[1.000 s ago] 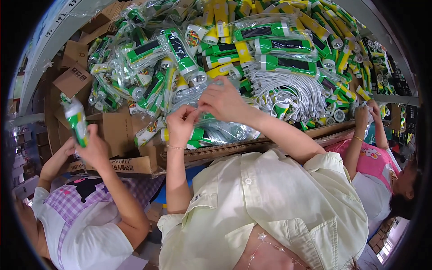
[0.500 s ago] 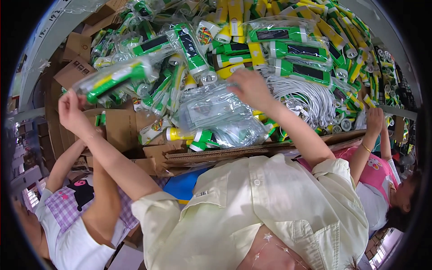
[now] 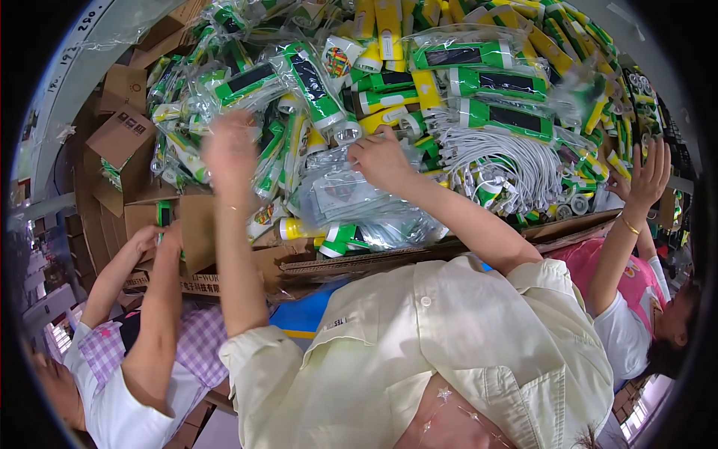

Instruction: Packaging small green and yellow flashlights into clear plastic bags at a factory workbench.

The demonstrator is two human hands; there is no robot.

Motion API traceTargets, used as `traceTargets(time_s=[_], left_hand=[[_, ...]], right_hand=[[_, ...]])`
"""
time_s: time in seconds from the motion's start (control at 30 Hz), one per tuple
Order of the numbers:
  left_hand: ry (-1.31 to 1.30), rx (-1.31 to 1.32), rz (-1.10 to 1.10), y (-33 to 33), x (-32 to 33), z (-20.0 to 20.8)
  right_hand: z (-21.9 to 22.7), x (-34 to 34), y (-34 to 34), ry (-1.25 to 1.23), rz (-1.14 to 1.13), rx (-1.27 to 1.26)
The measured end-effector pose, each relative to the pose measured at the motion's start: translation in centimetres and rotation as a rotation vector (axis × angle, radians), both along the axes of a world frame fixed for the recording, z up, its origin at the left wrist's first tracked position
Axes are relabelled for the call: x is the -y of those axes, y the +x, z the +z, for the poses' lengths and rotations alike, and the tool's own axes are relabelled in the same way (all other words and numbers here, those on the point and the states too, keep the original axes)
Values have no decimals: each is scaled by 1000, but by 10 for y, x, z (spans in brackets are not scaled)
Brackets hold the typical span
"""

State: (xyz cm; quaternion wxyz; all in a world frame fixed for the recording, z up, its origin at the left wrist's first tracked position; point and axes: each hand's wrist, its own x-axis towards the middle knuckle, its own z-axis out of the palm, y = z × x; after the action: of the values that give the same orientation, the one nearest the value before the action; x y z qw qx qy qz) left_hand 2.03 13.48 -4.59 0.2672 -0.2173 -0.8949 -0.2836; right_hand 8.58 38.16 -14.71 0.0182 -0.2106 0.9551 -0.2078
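My left hand (image 3: 230, 150) is smeared by motion over bagged flashlights on the left of the pile; its fingers cannot be made out. At the middle, my right hand (image 3: 380, 159) has its fingers curled and pinched at the upper edge of a clear plastic bag (image 3: 329, 196) in a flat stack. Printed sheets show through the bags. Just beyond my hands lies a green flashlight with a dark panel (image 3: 310, 78), sealed in clear plastic. A bundle of white cables (image 3: 516, 165) rests to the right of my right hand.
Green and yellow flashlights (image 3: 389, 30) heap up behind. A cardboard edge (image 3: 449, 245) runs along the front. On the left, a co-worker's hands (image 3: 149, 236) are at an open carton (image 3: 198, 232); on the right another person's hand (image 3: 649, 176) is raised.
My left hand has swung right and no longer visibly holds the bagged flashlight. My right hand has moved left and down onto the bag stack. The right co-worker's hand has risen.
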Motion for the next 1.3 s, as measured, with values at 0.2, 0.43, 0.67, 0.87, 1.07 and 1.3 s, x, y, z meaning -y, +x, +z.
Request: traceTargets(time_s=[0.2,0.43,0.67,0.87,1.07,1.3], left_hand=[[-121,380,-291,75,-63,-77],[-328,891,-202,71,-63,-65],[1,509,-396,98,-72,-2],[129,653,-276,130,-118,16],[88,713,-153,149,-120,10],[73,761,-149,157,-117,10]], right_hand=[[11,-7,14,-141,87,-518],[36,-25,39,-290,107,-221],[104,-67,56,-374,90,-332],[114,-68,68,-417,126,-355],[115,-72,86,-265,176,-252],[113,-74,86,-217,253,-200]])
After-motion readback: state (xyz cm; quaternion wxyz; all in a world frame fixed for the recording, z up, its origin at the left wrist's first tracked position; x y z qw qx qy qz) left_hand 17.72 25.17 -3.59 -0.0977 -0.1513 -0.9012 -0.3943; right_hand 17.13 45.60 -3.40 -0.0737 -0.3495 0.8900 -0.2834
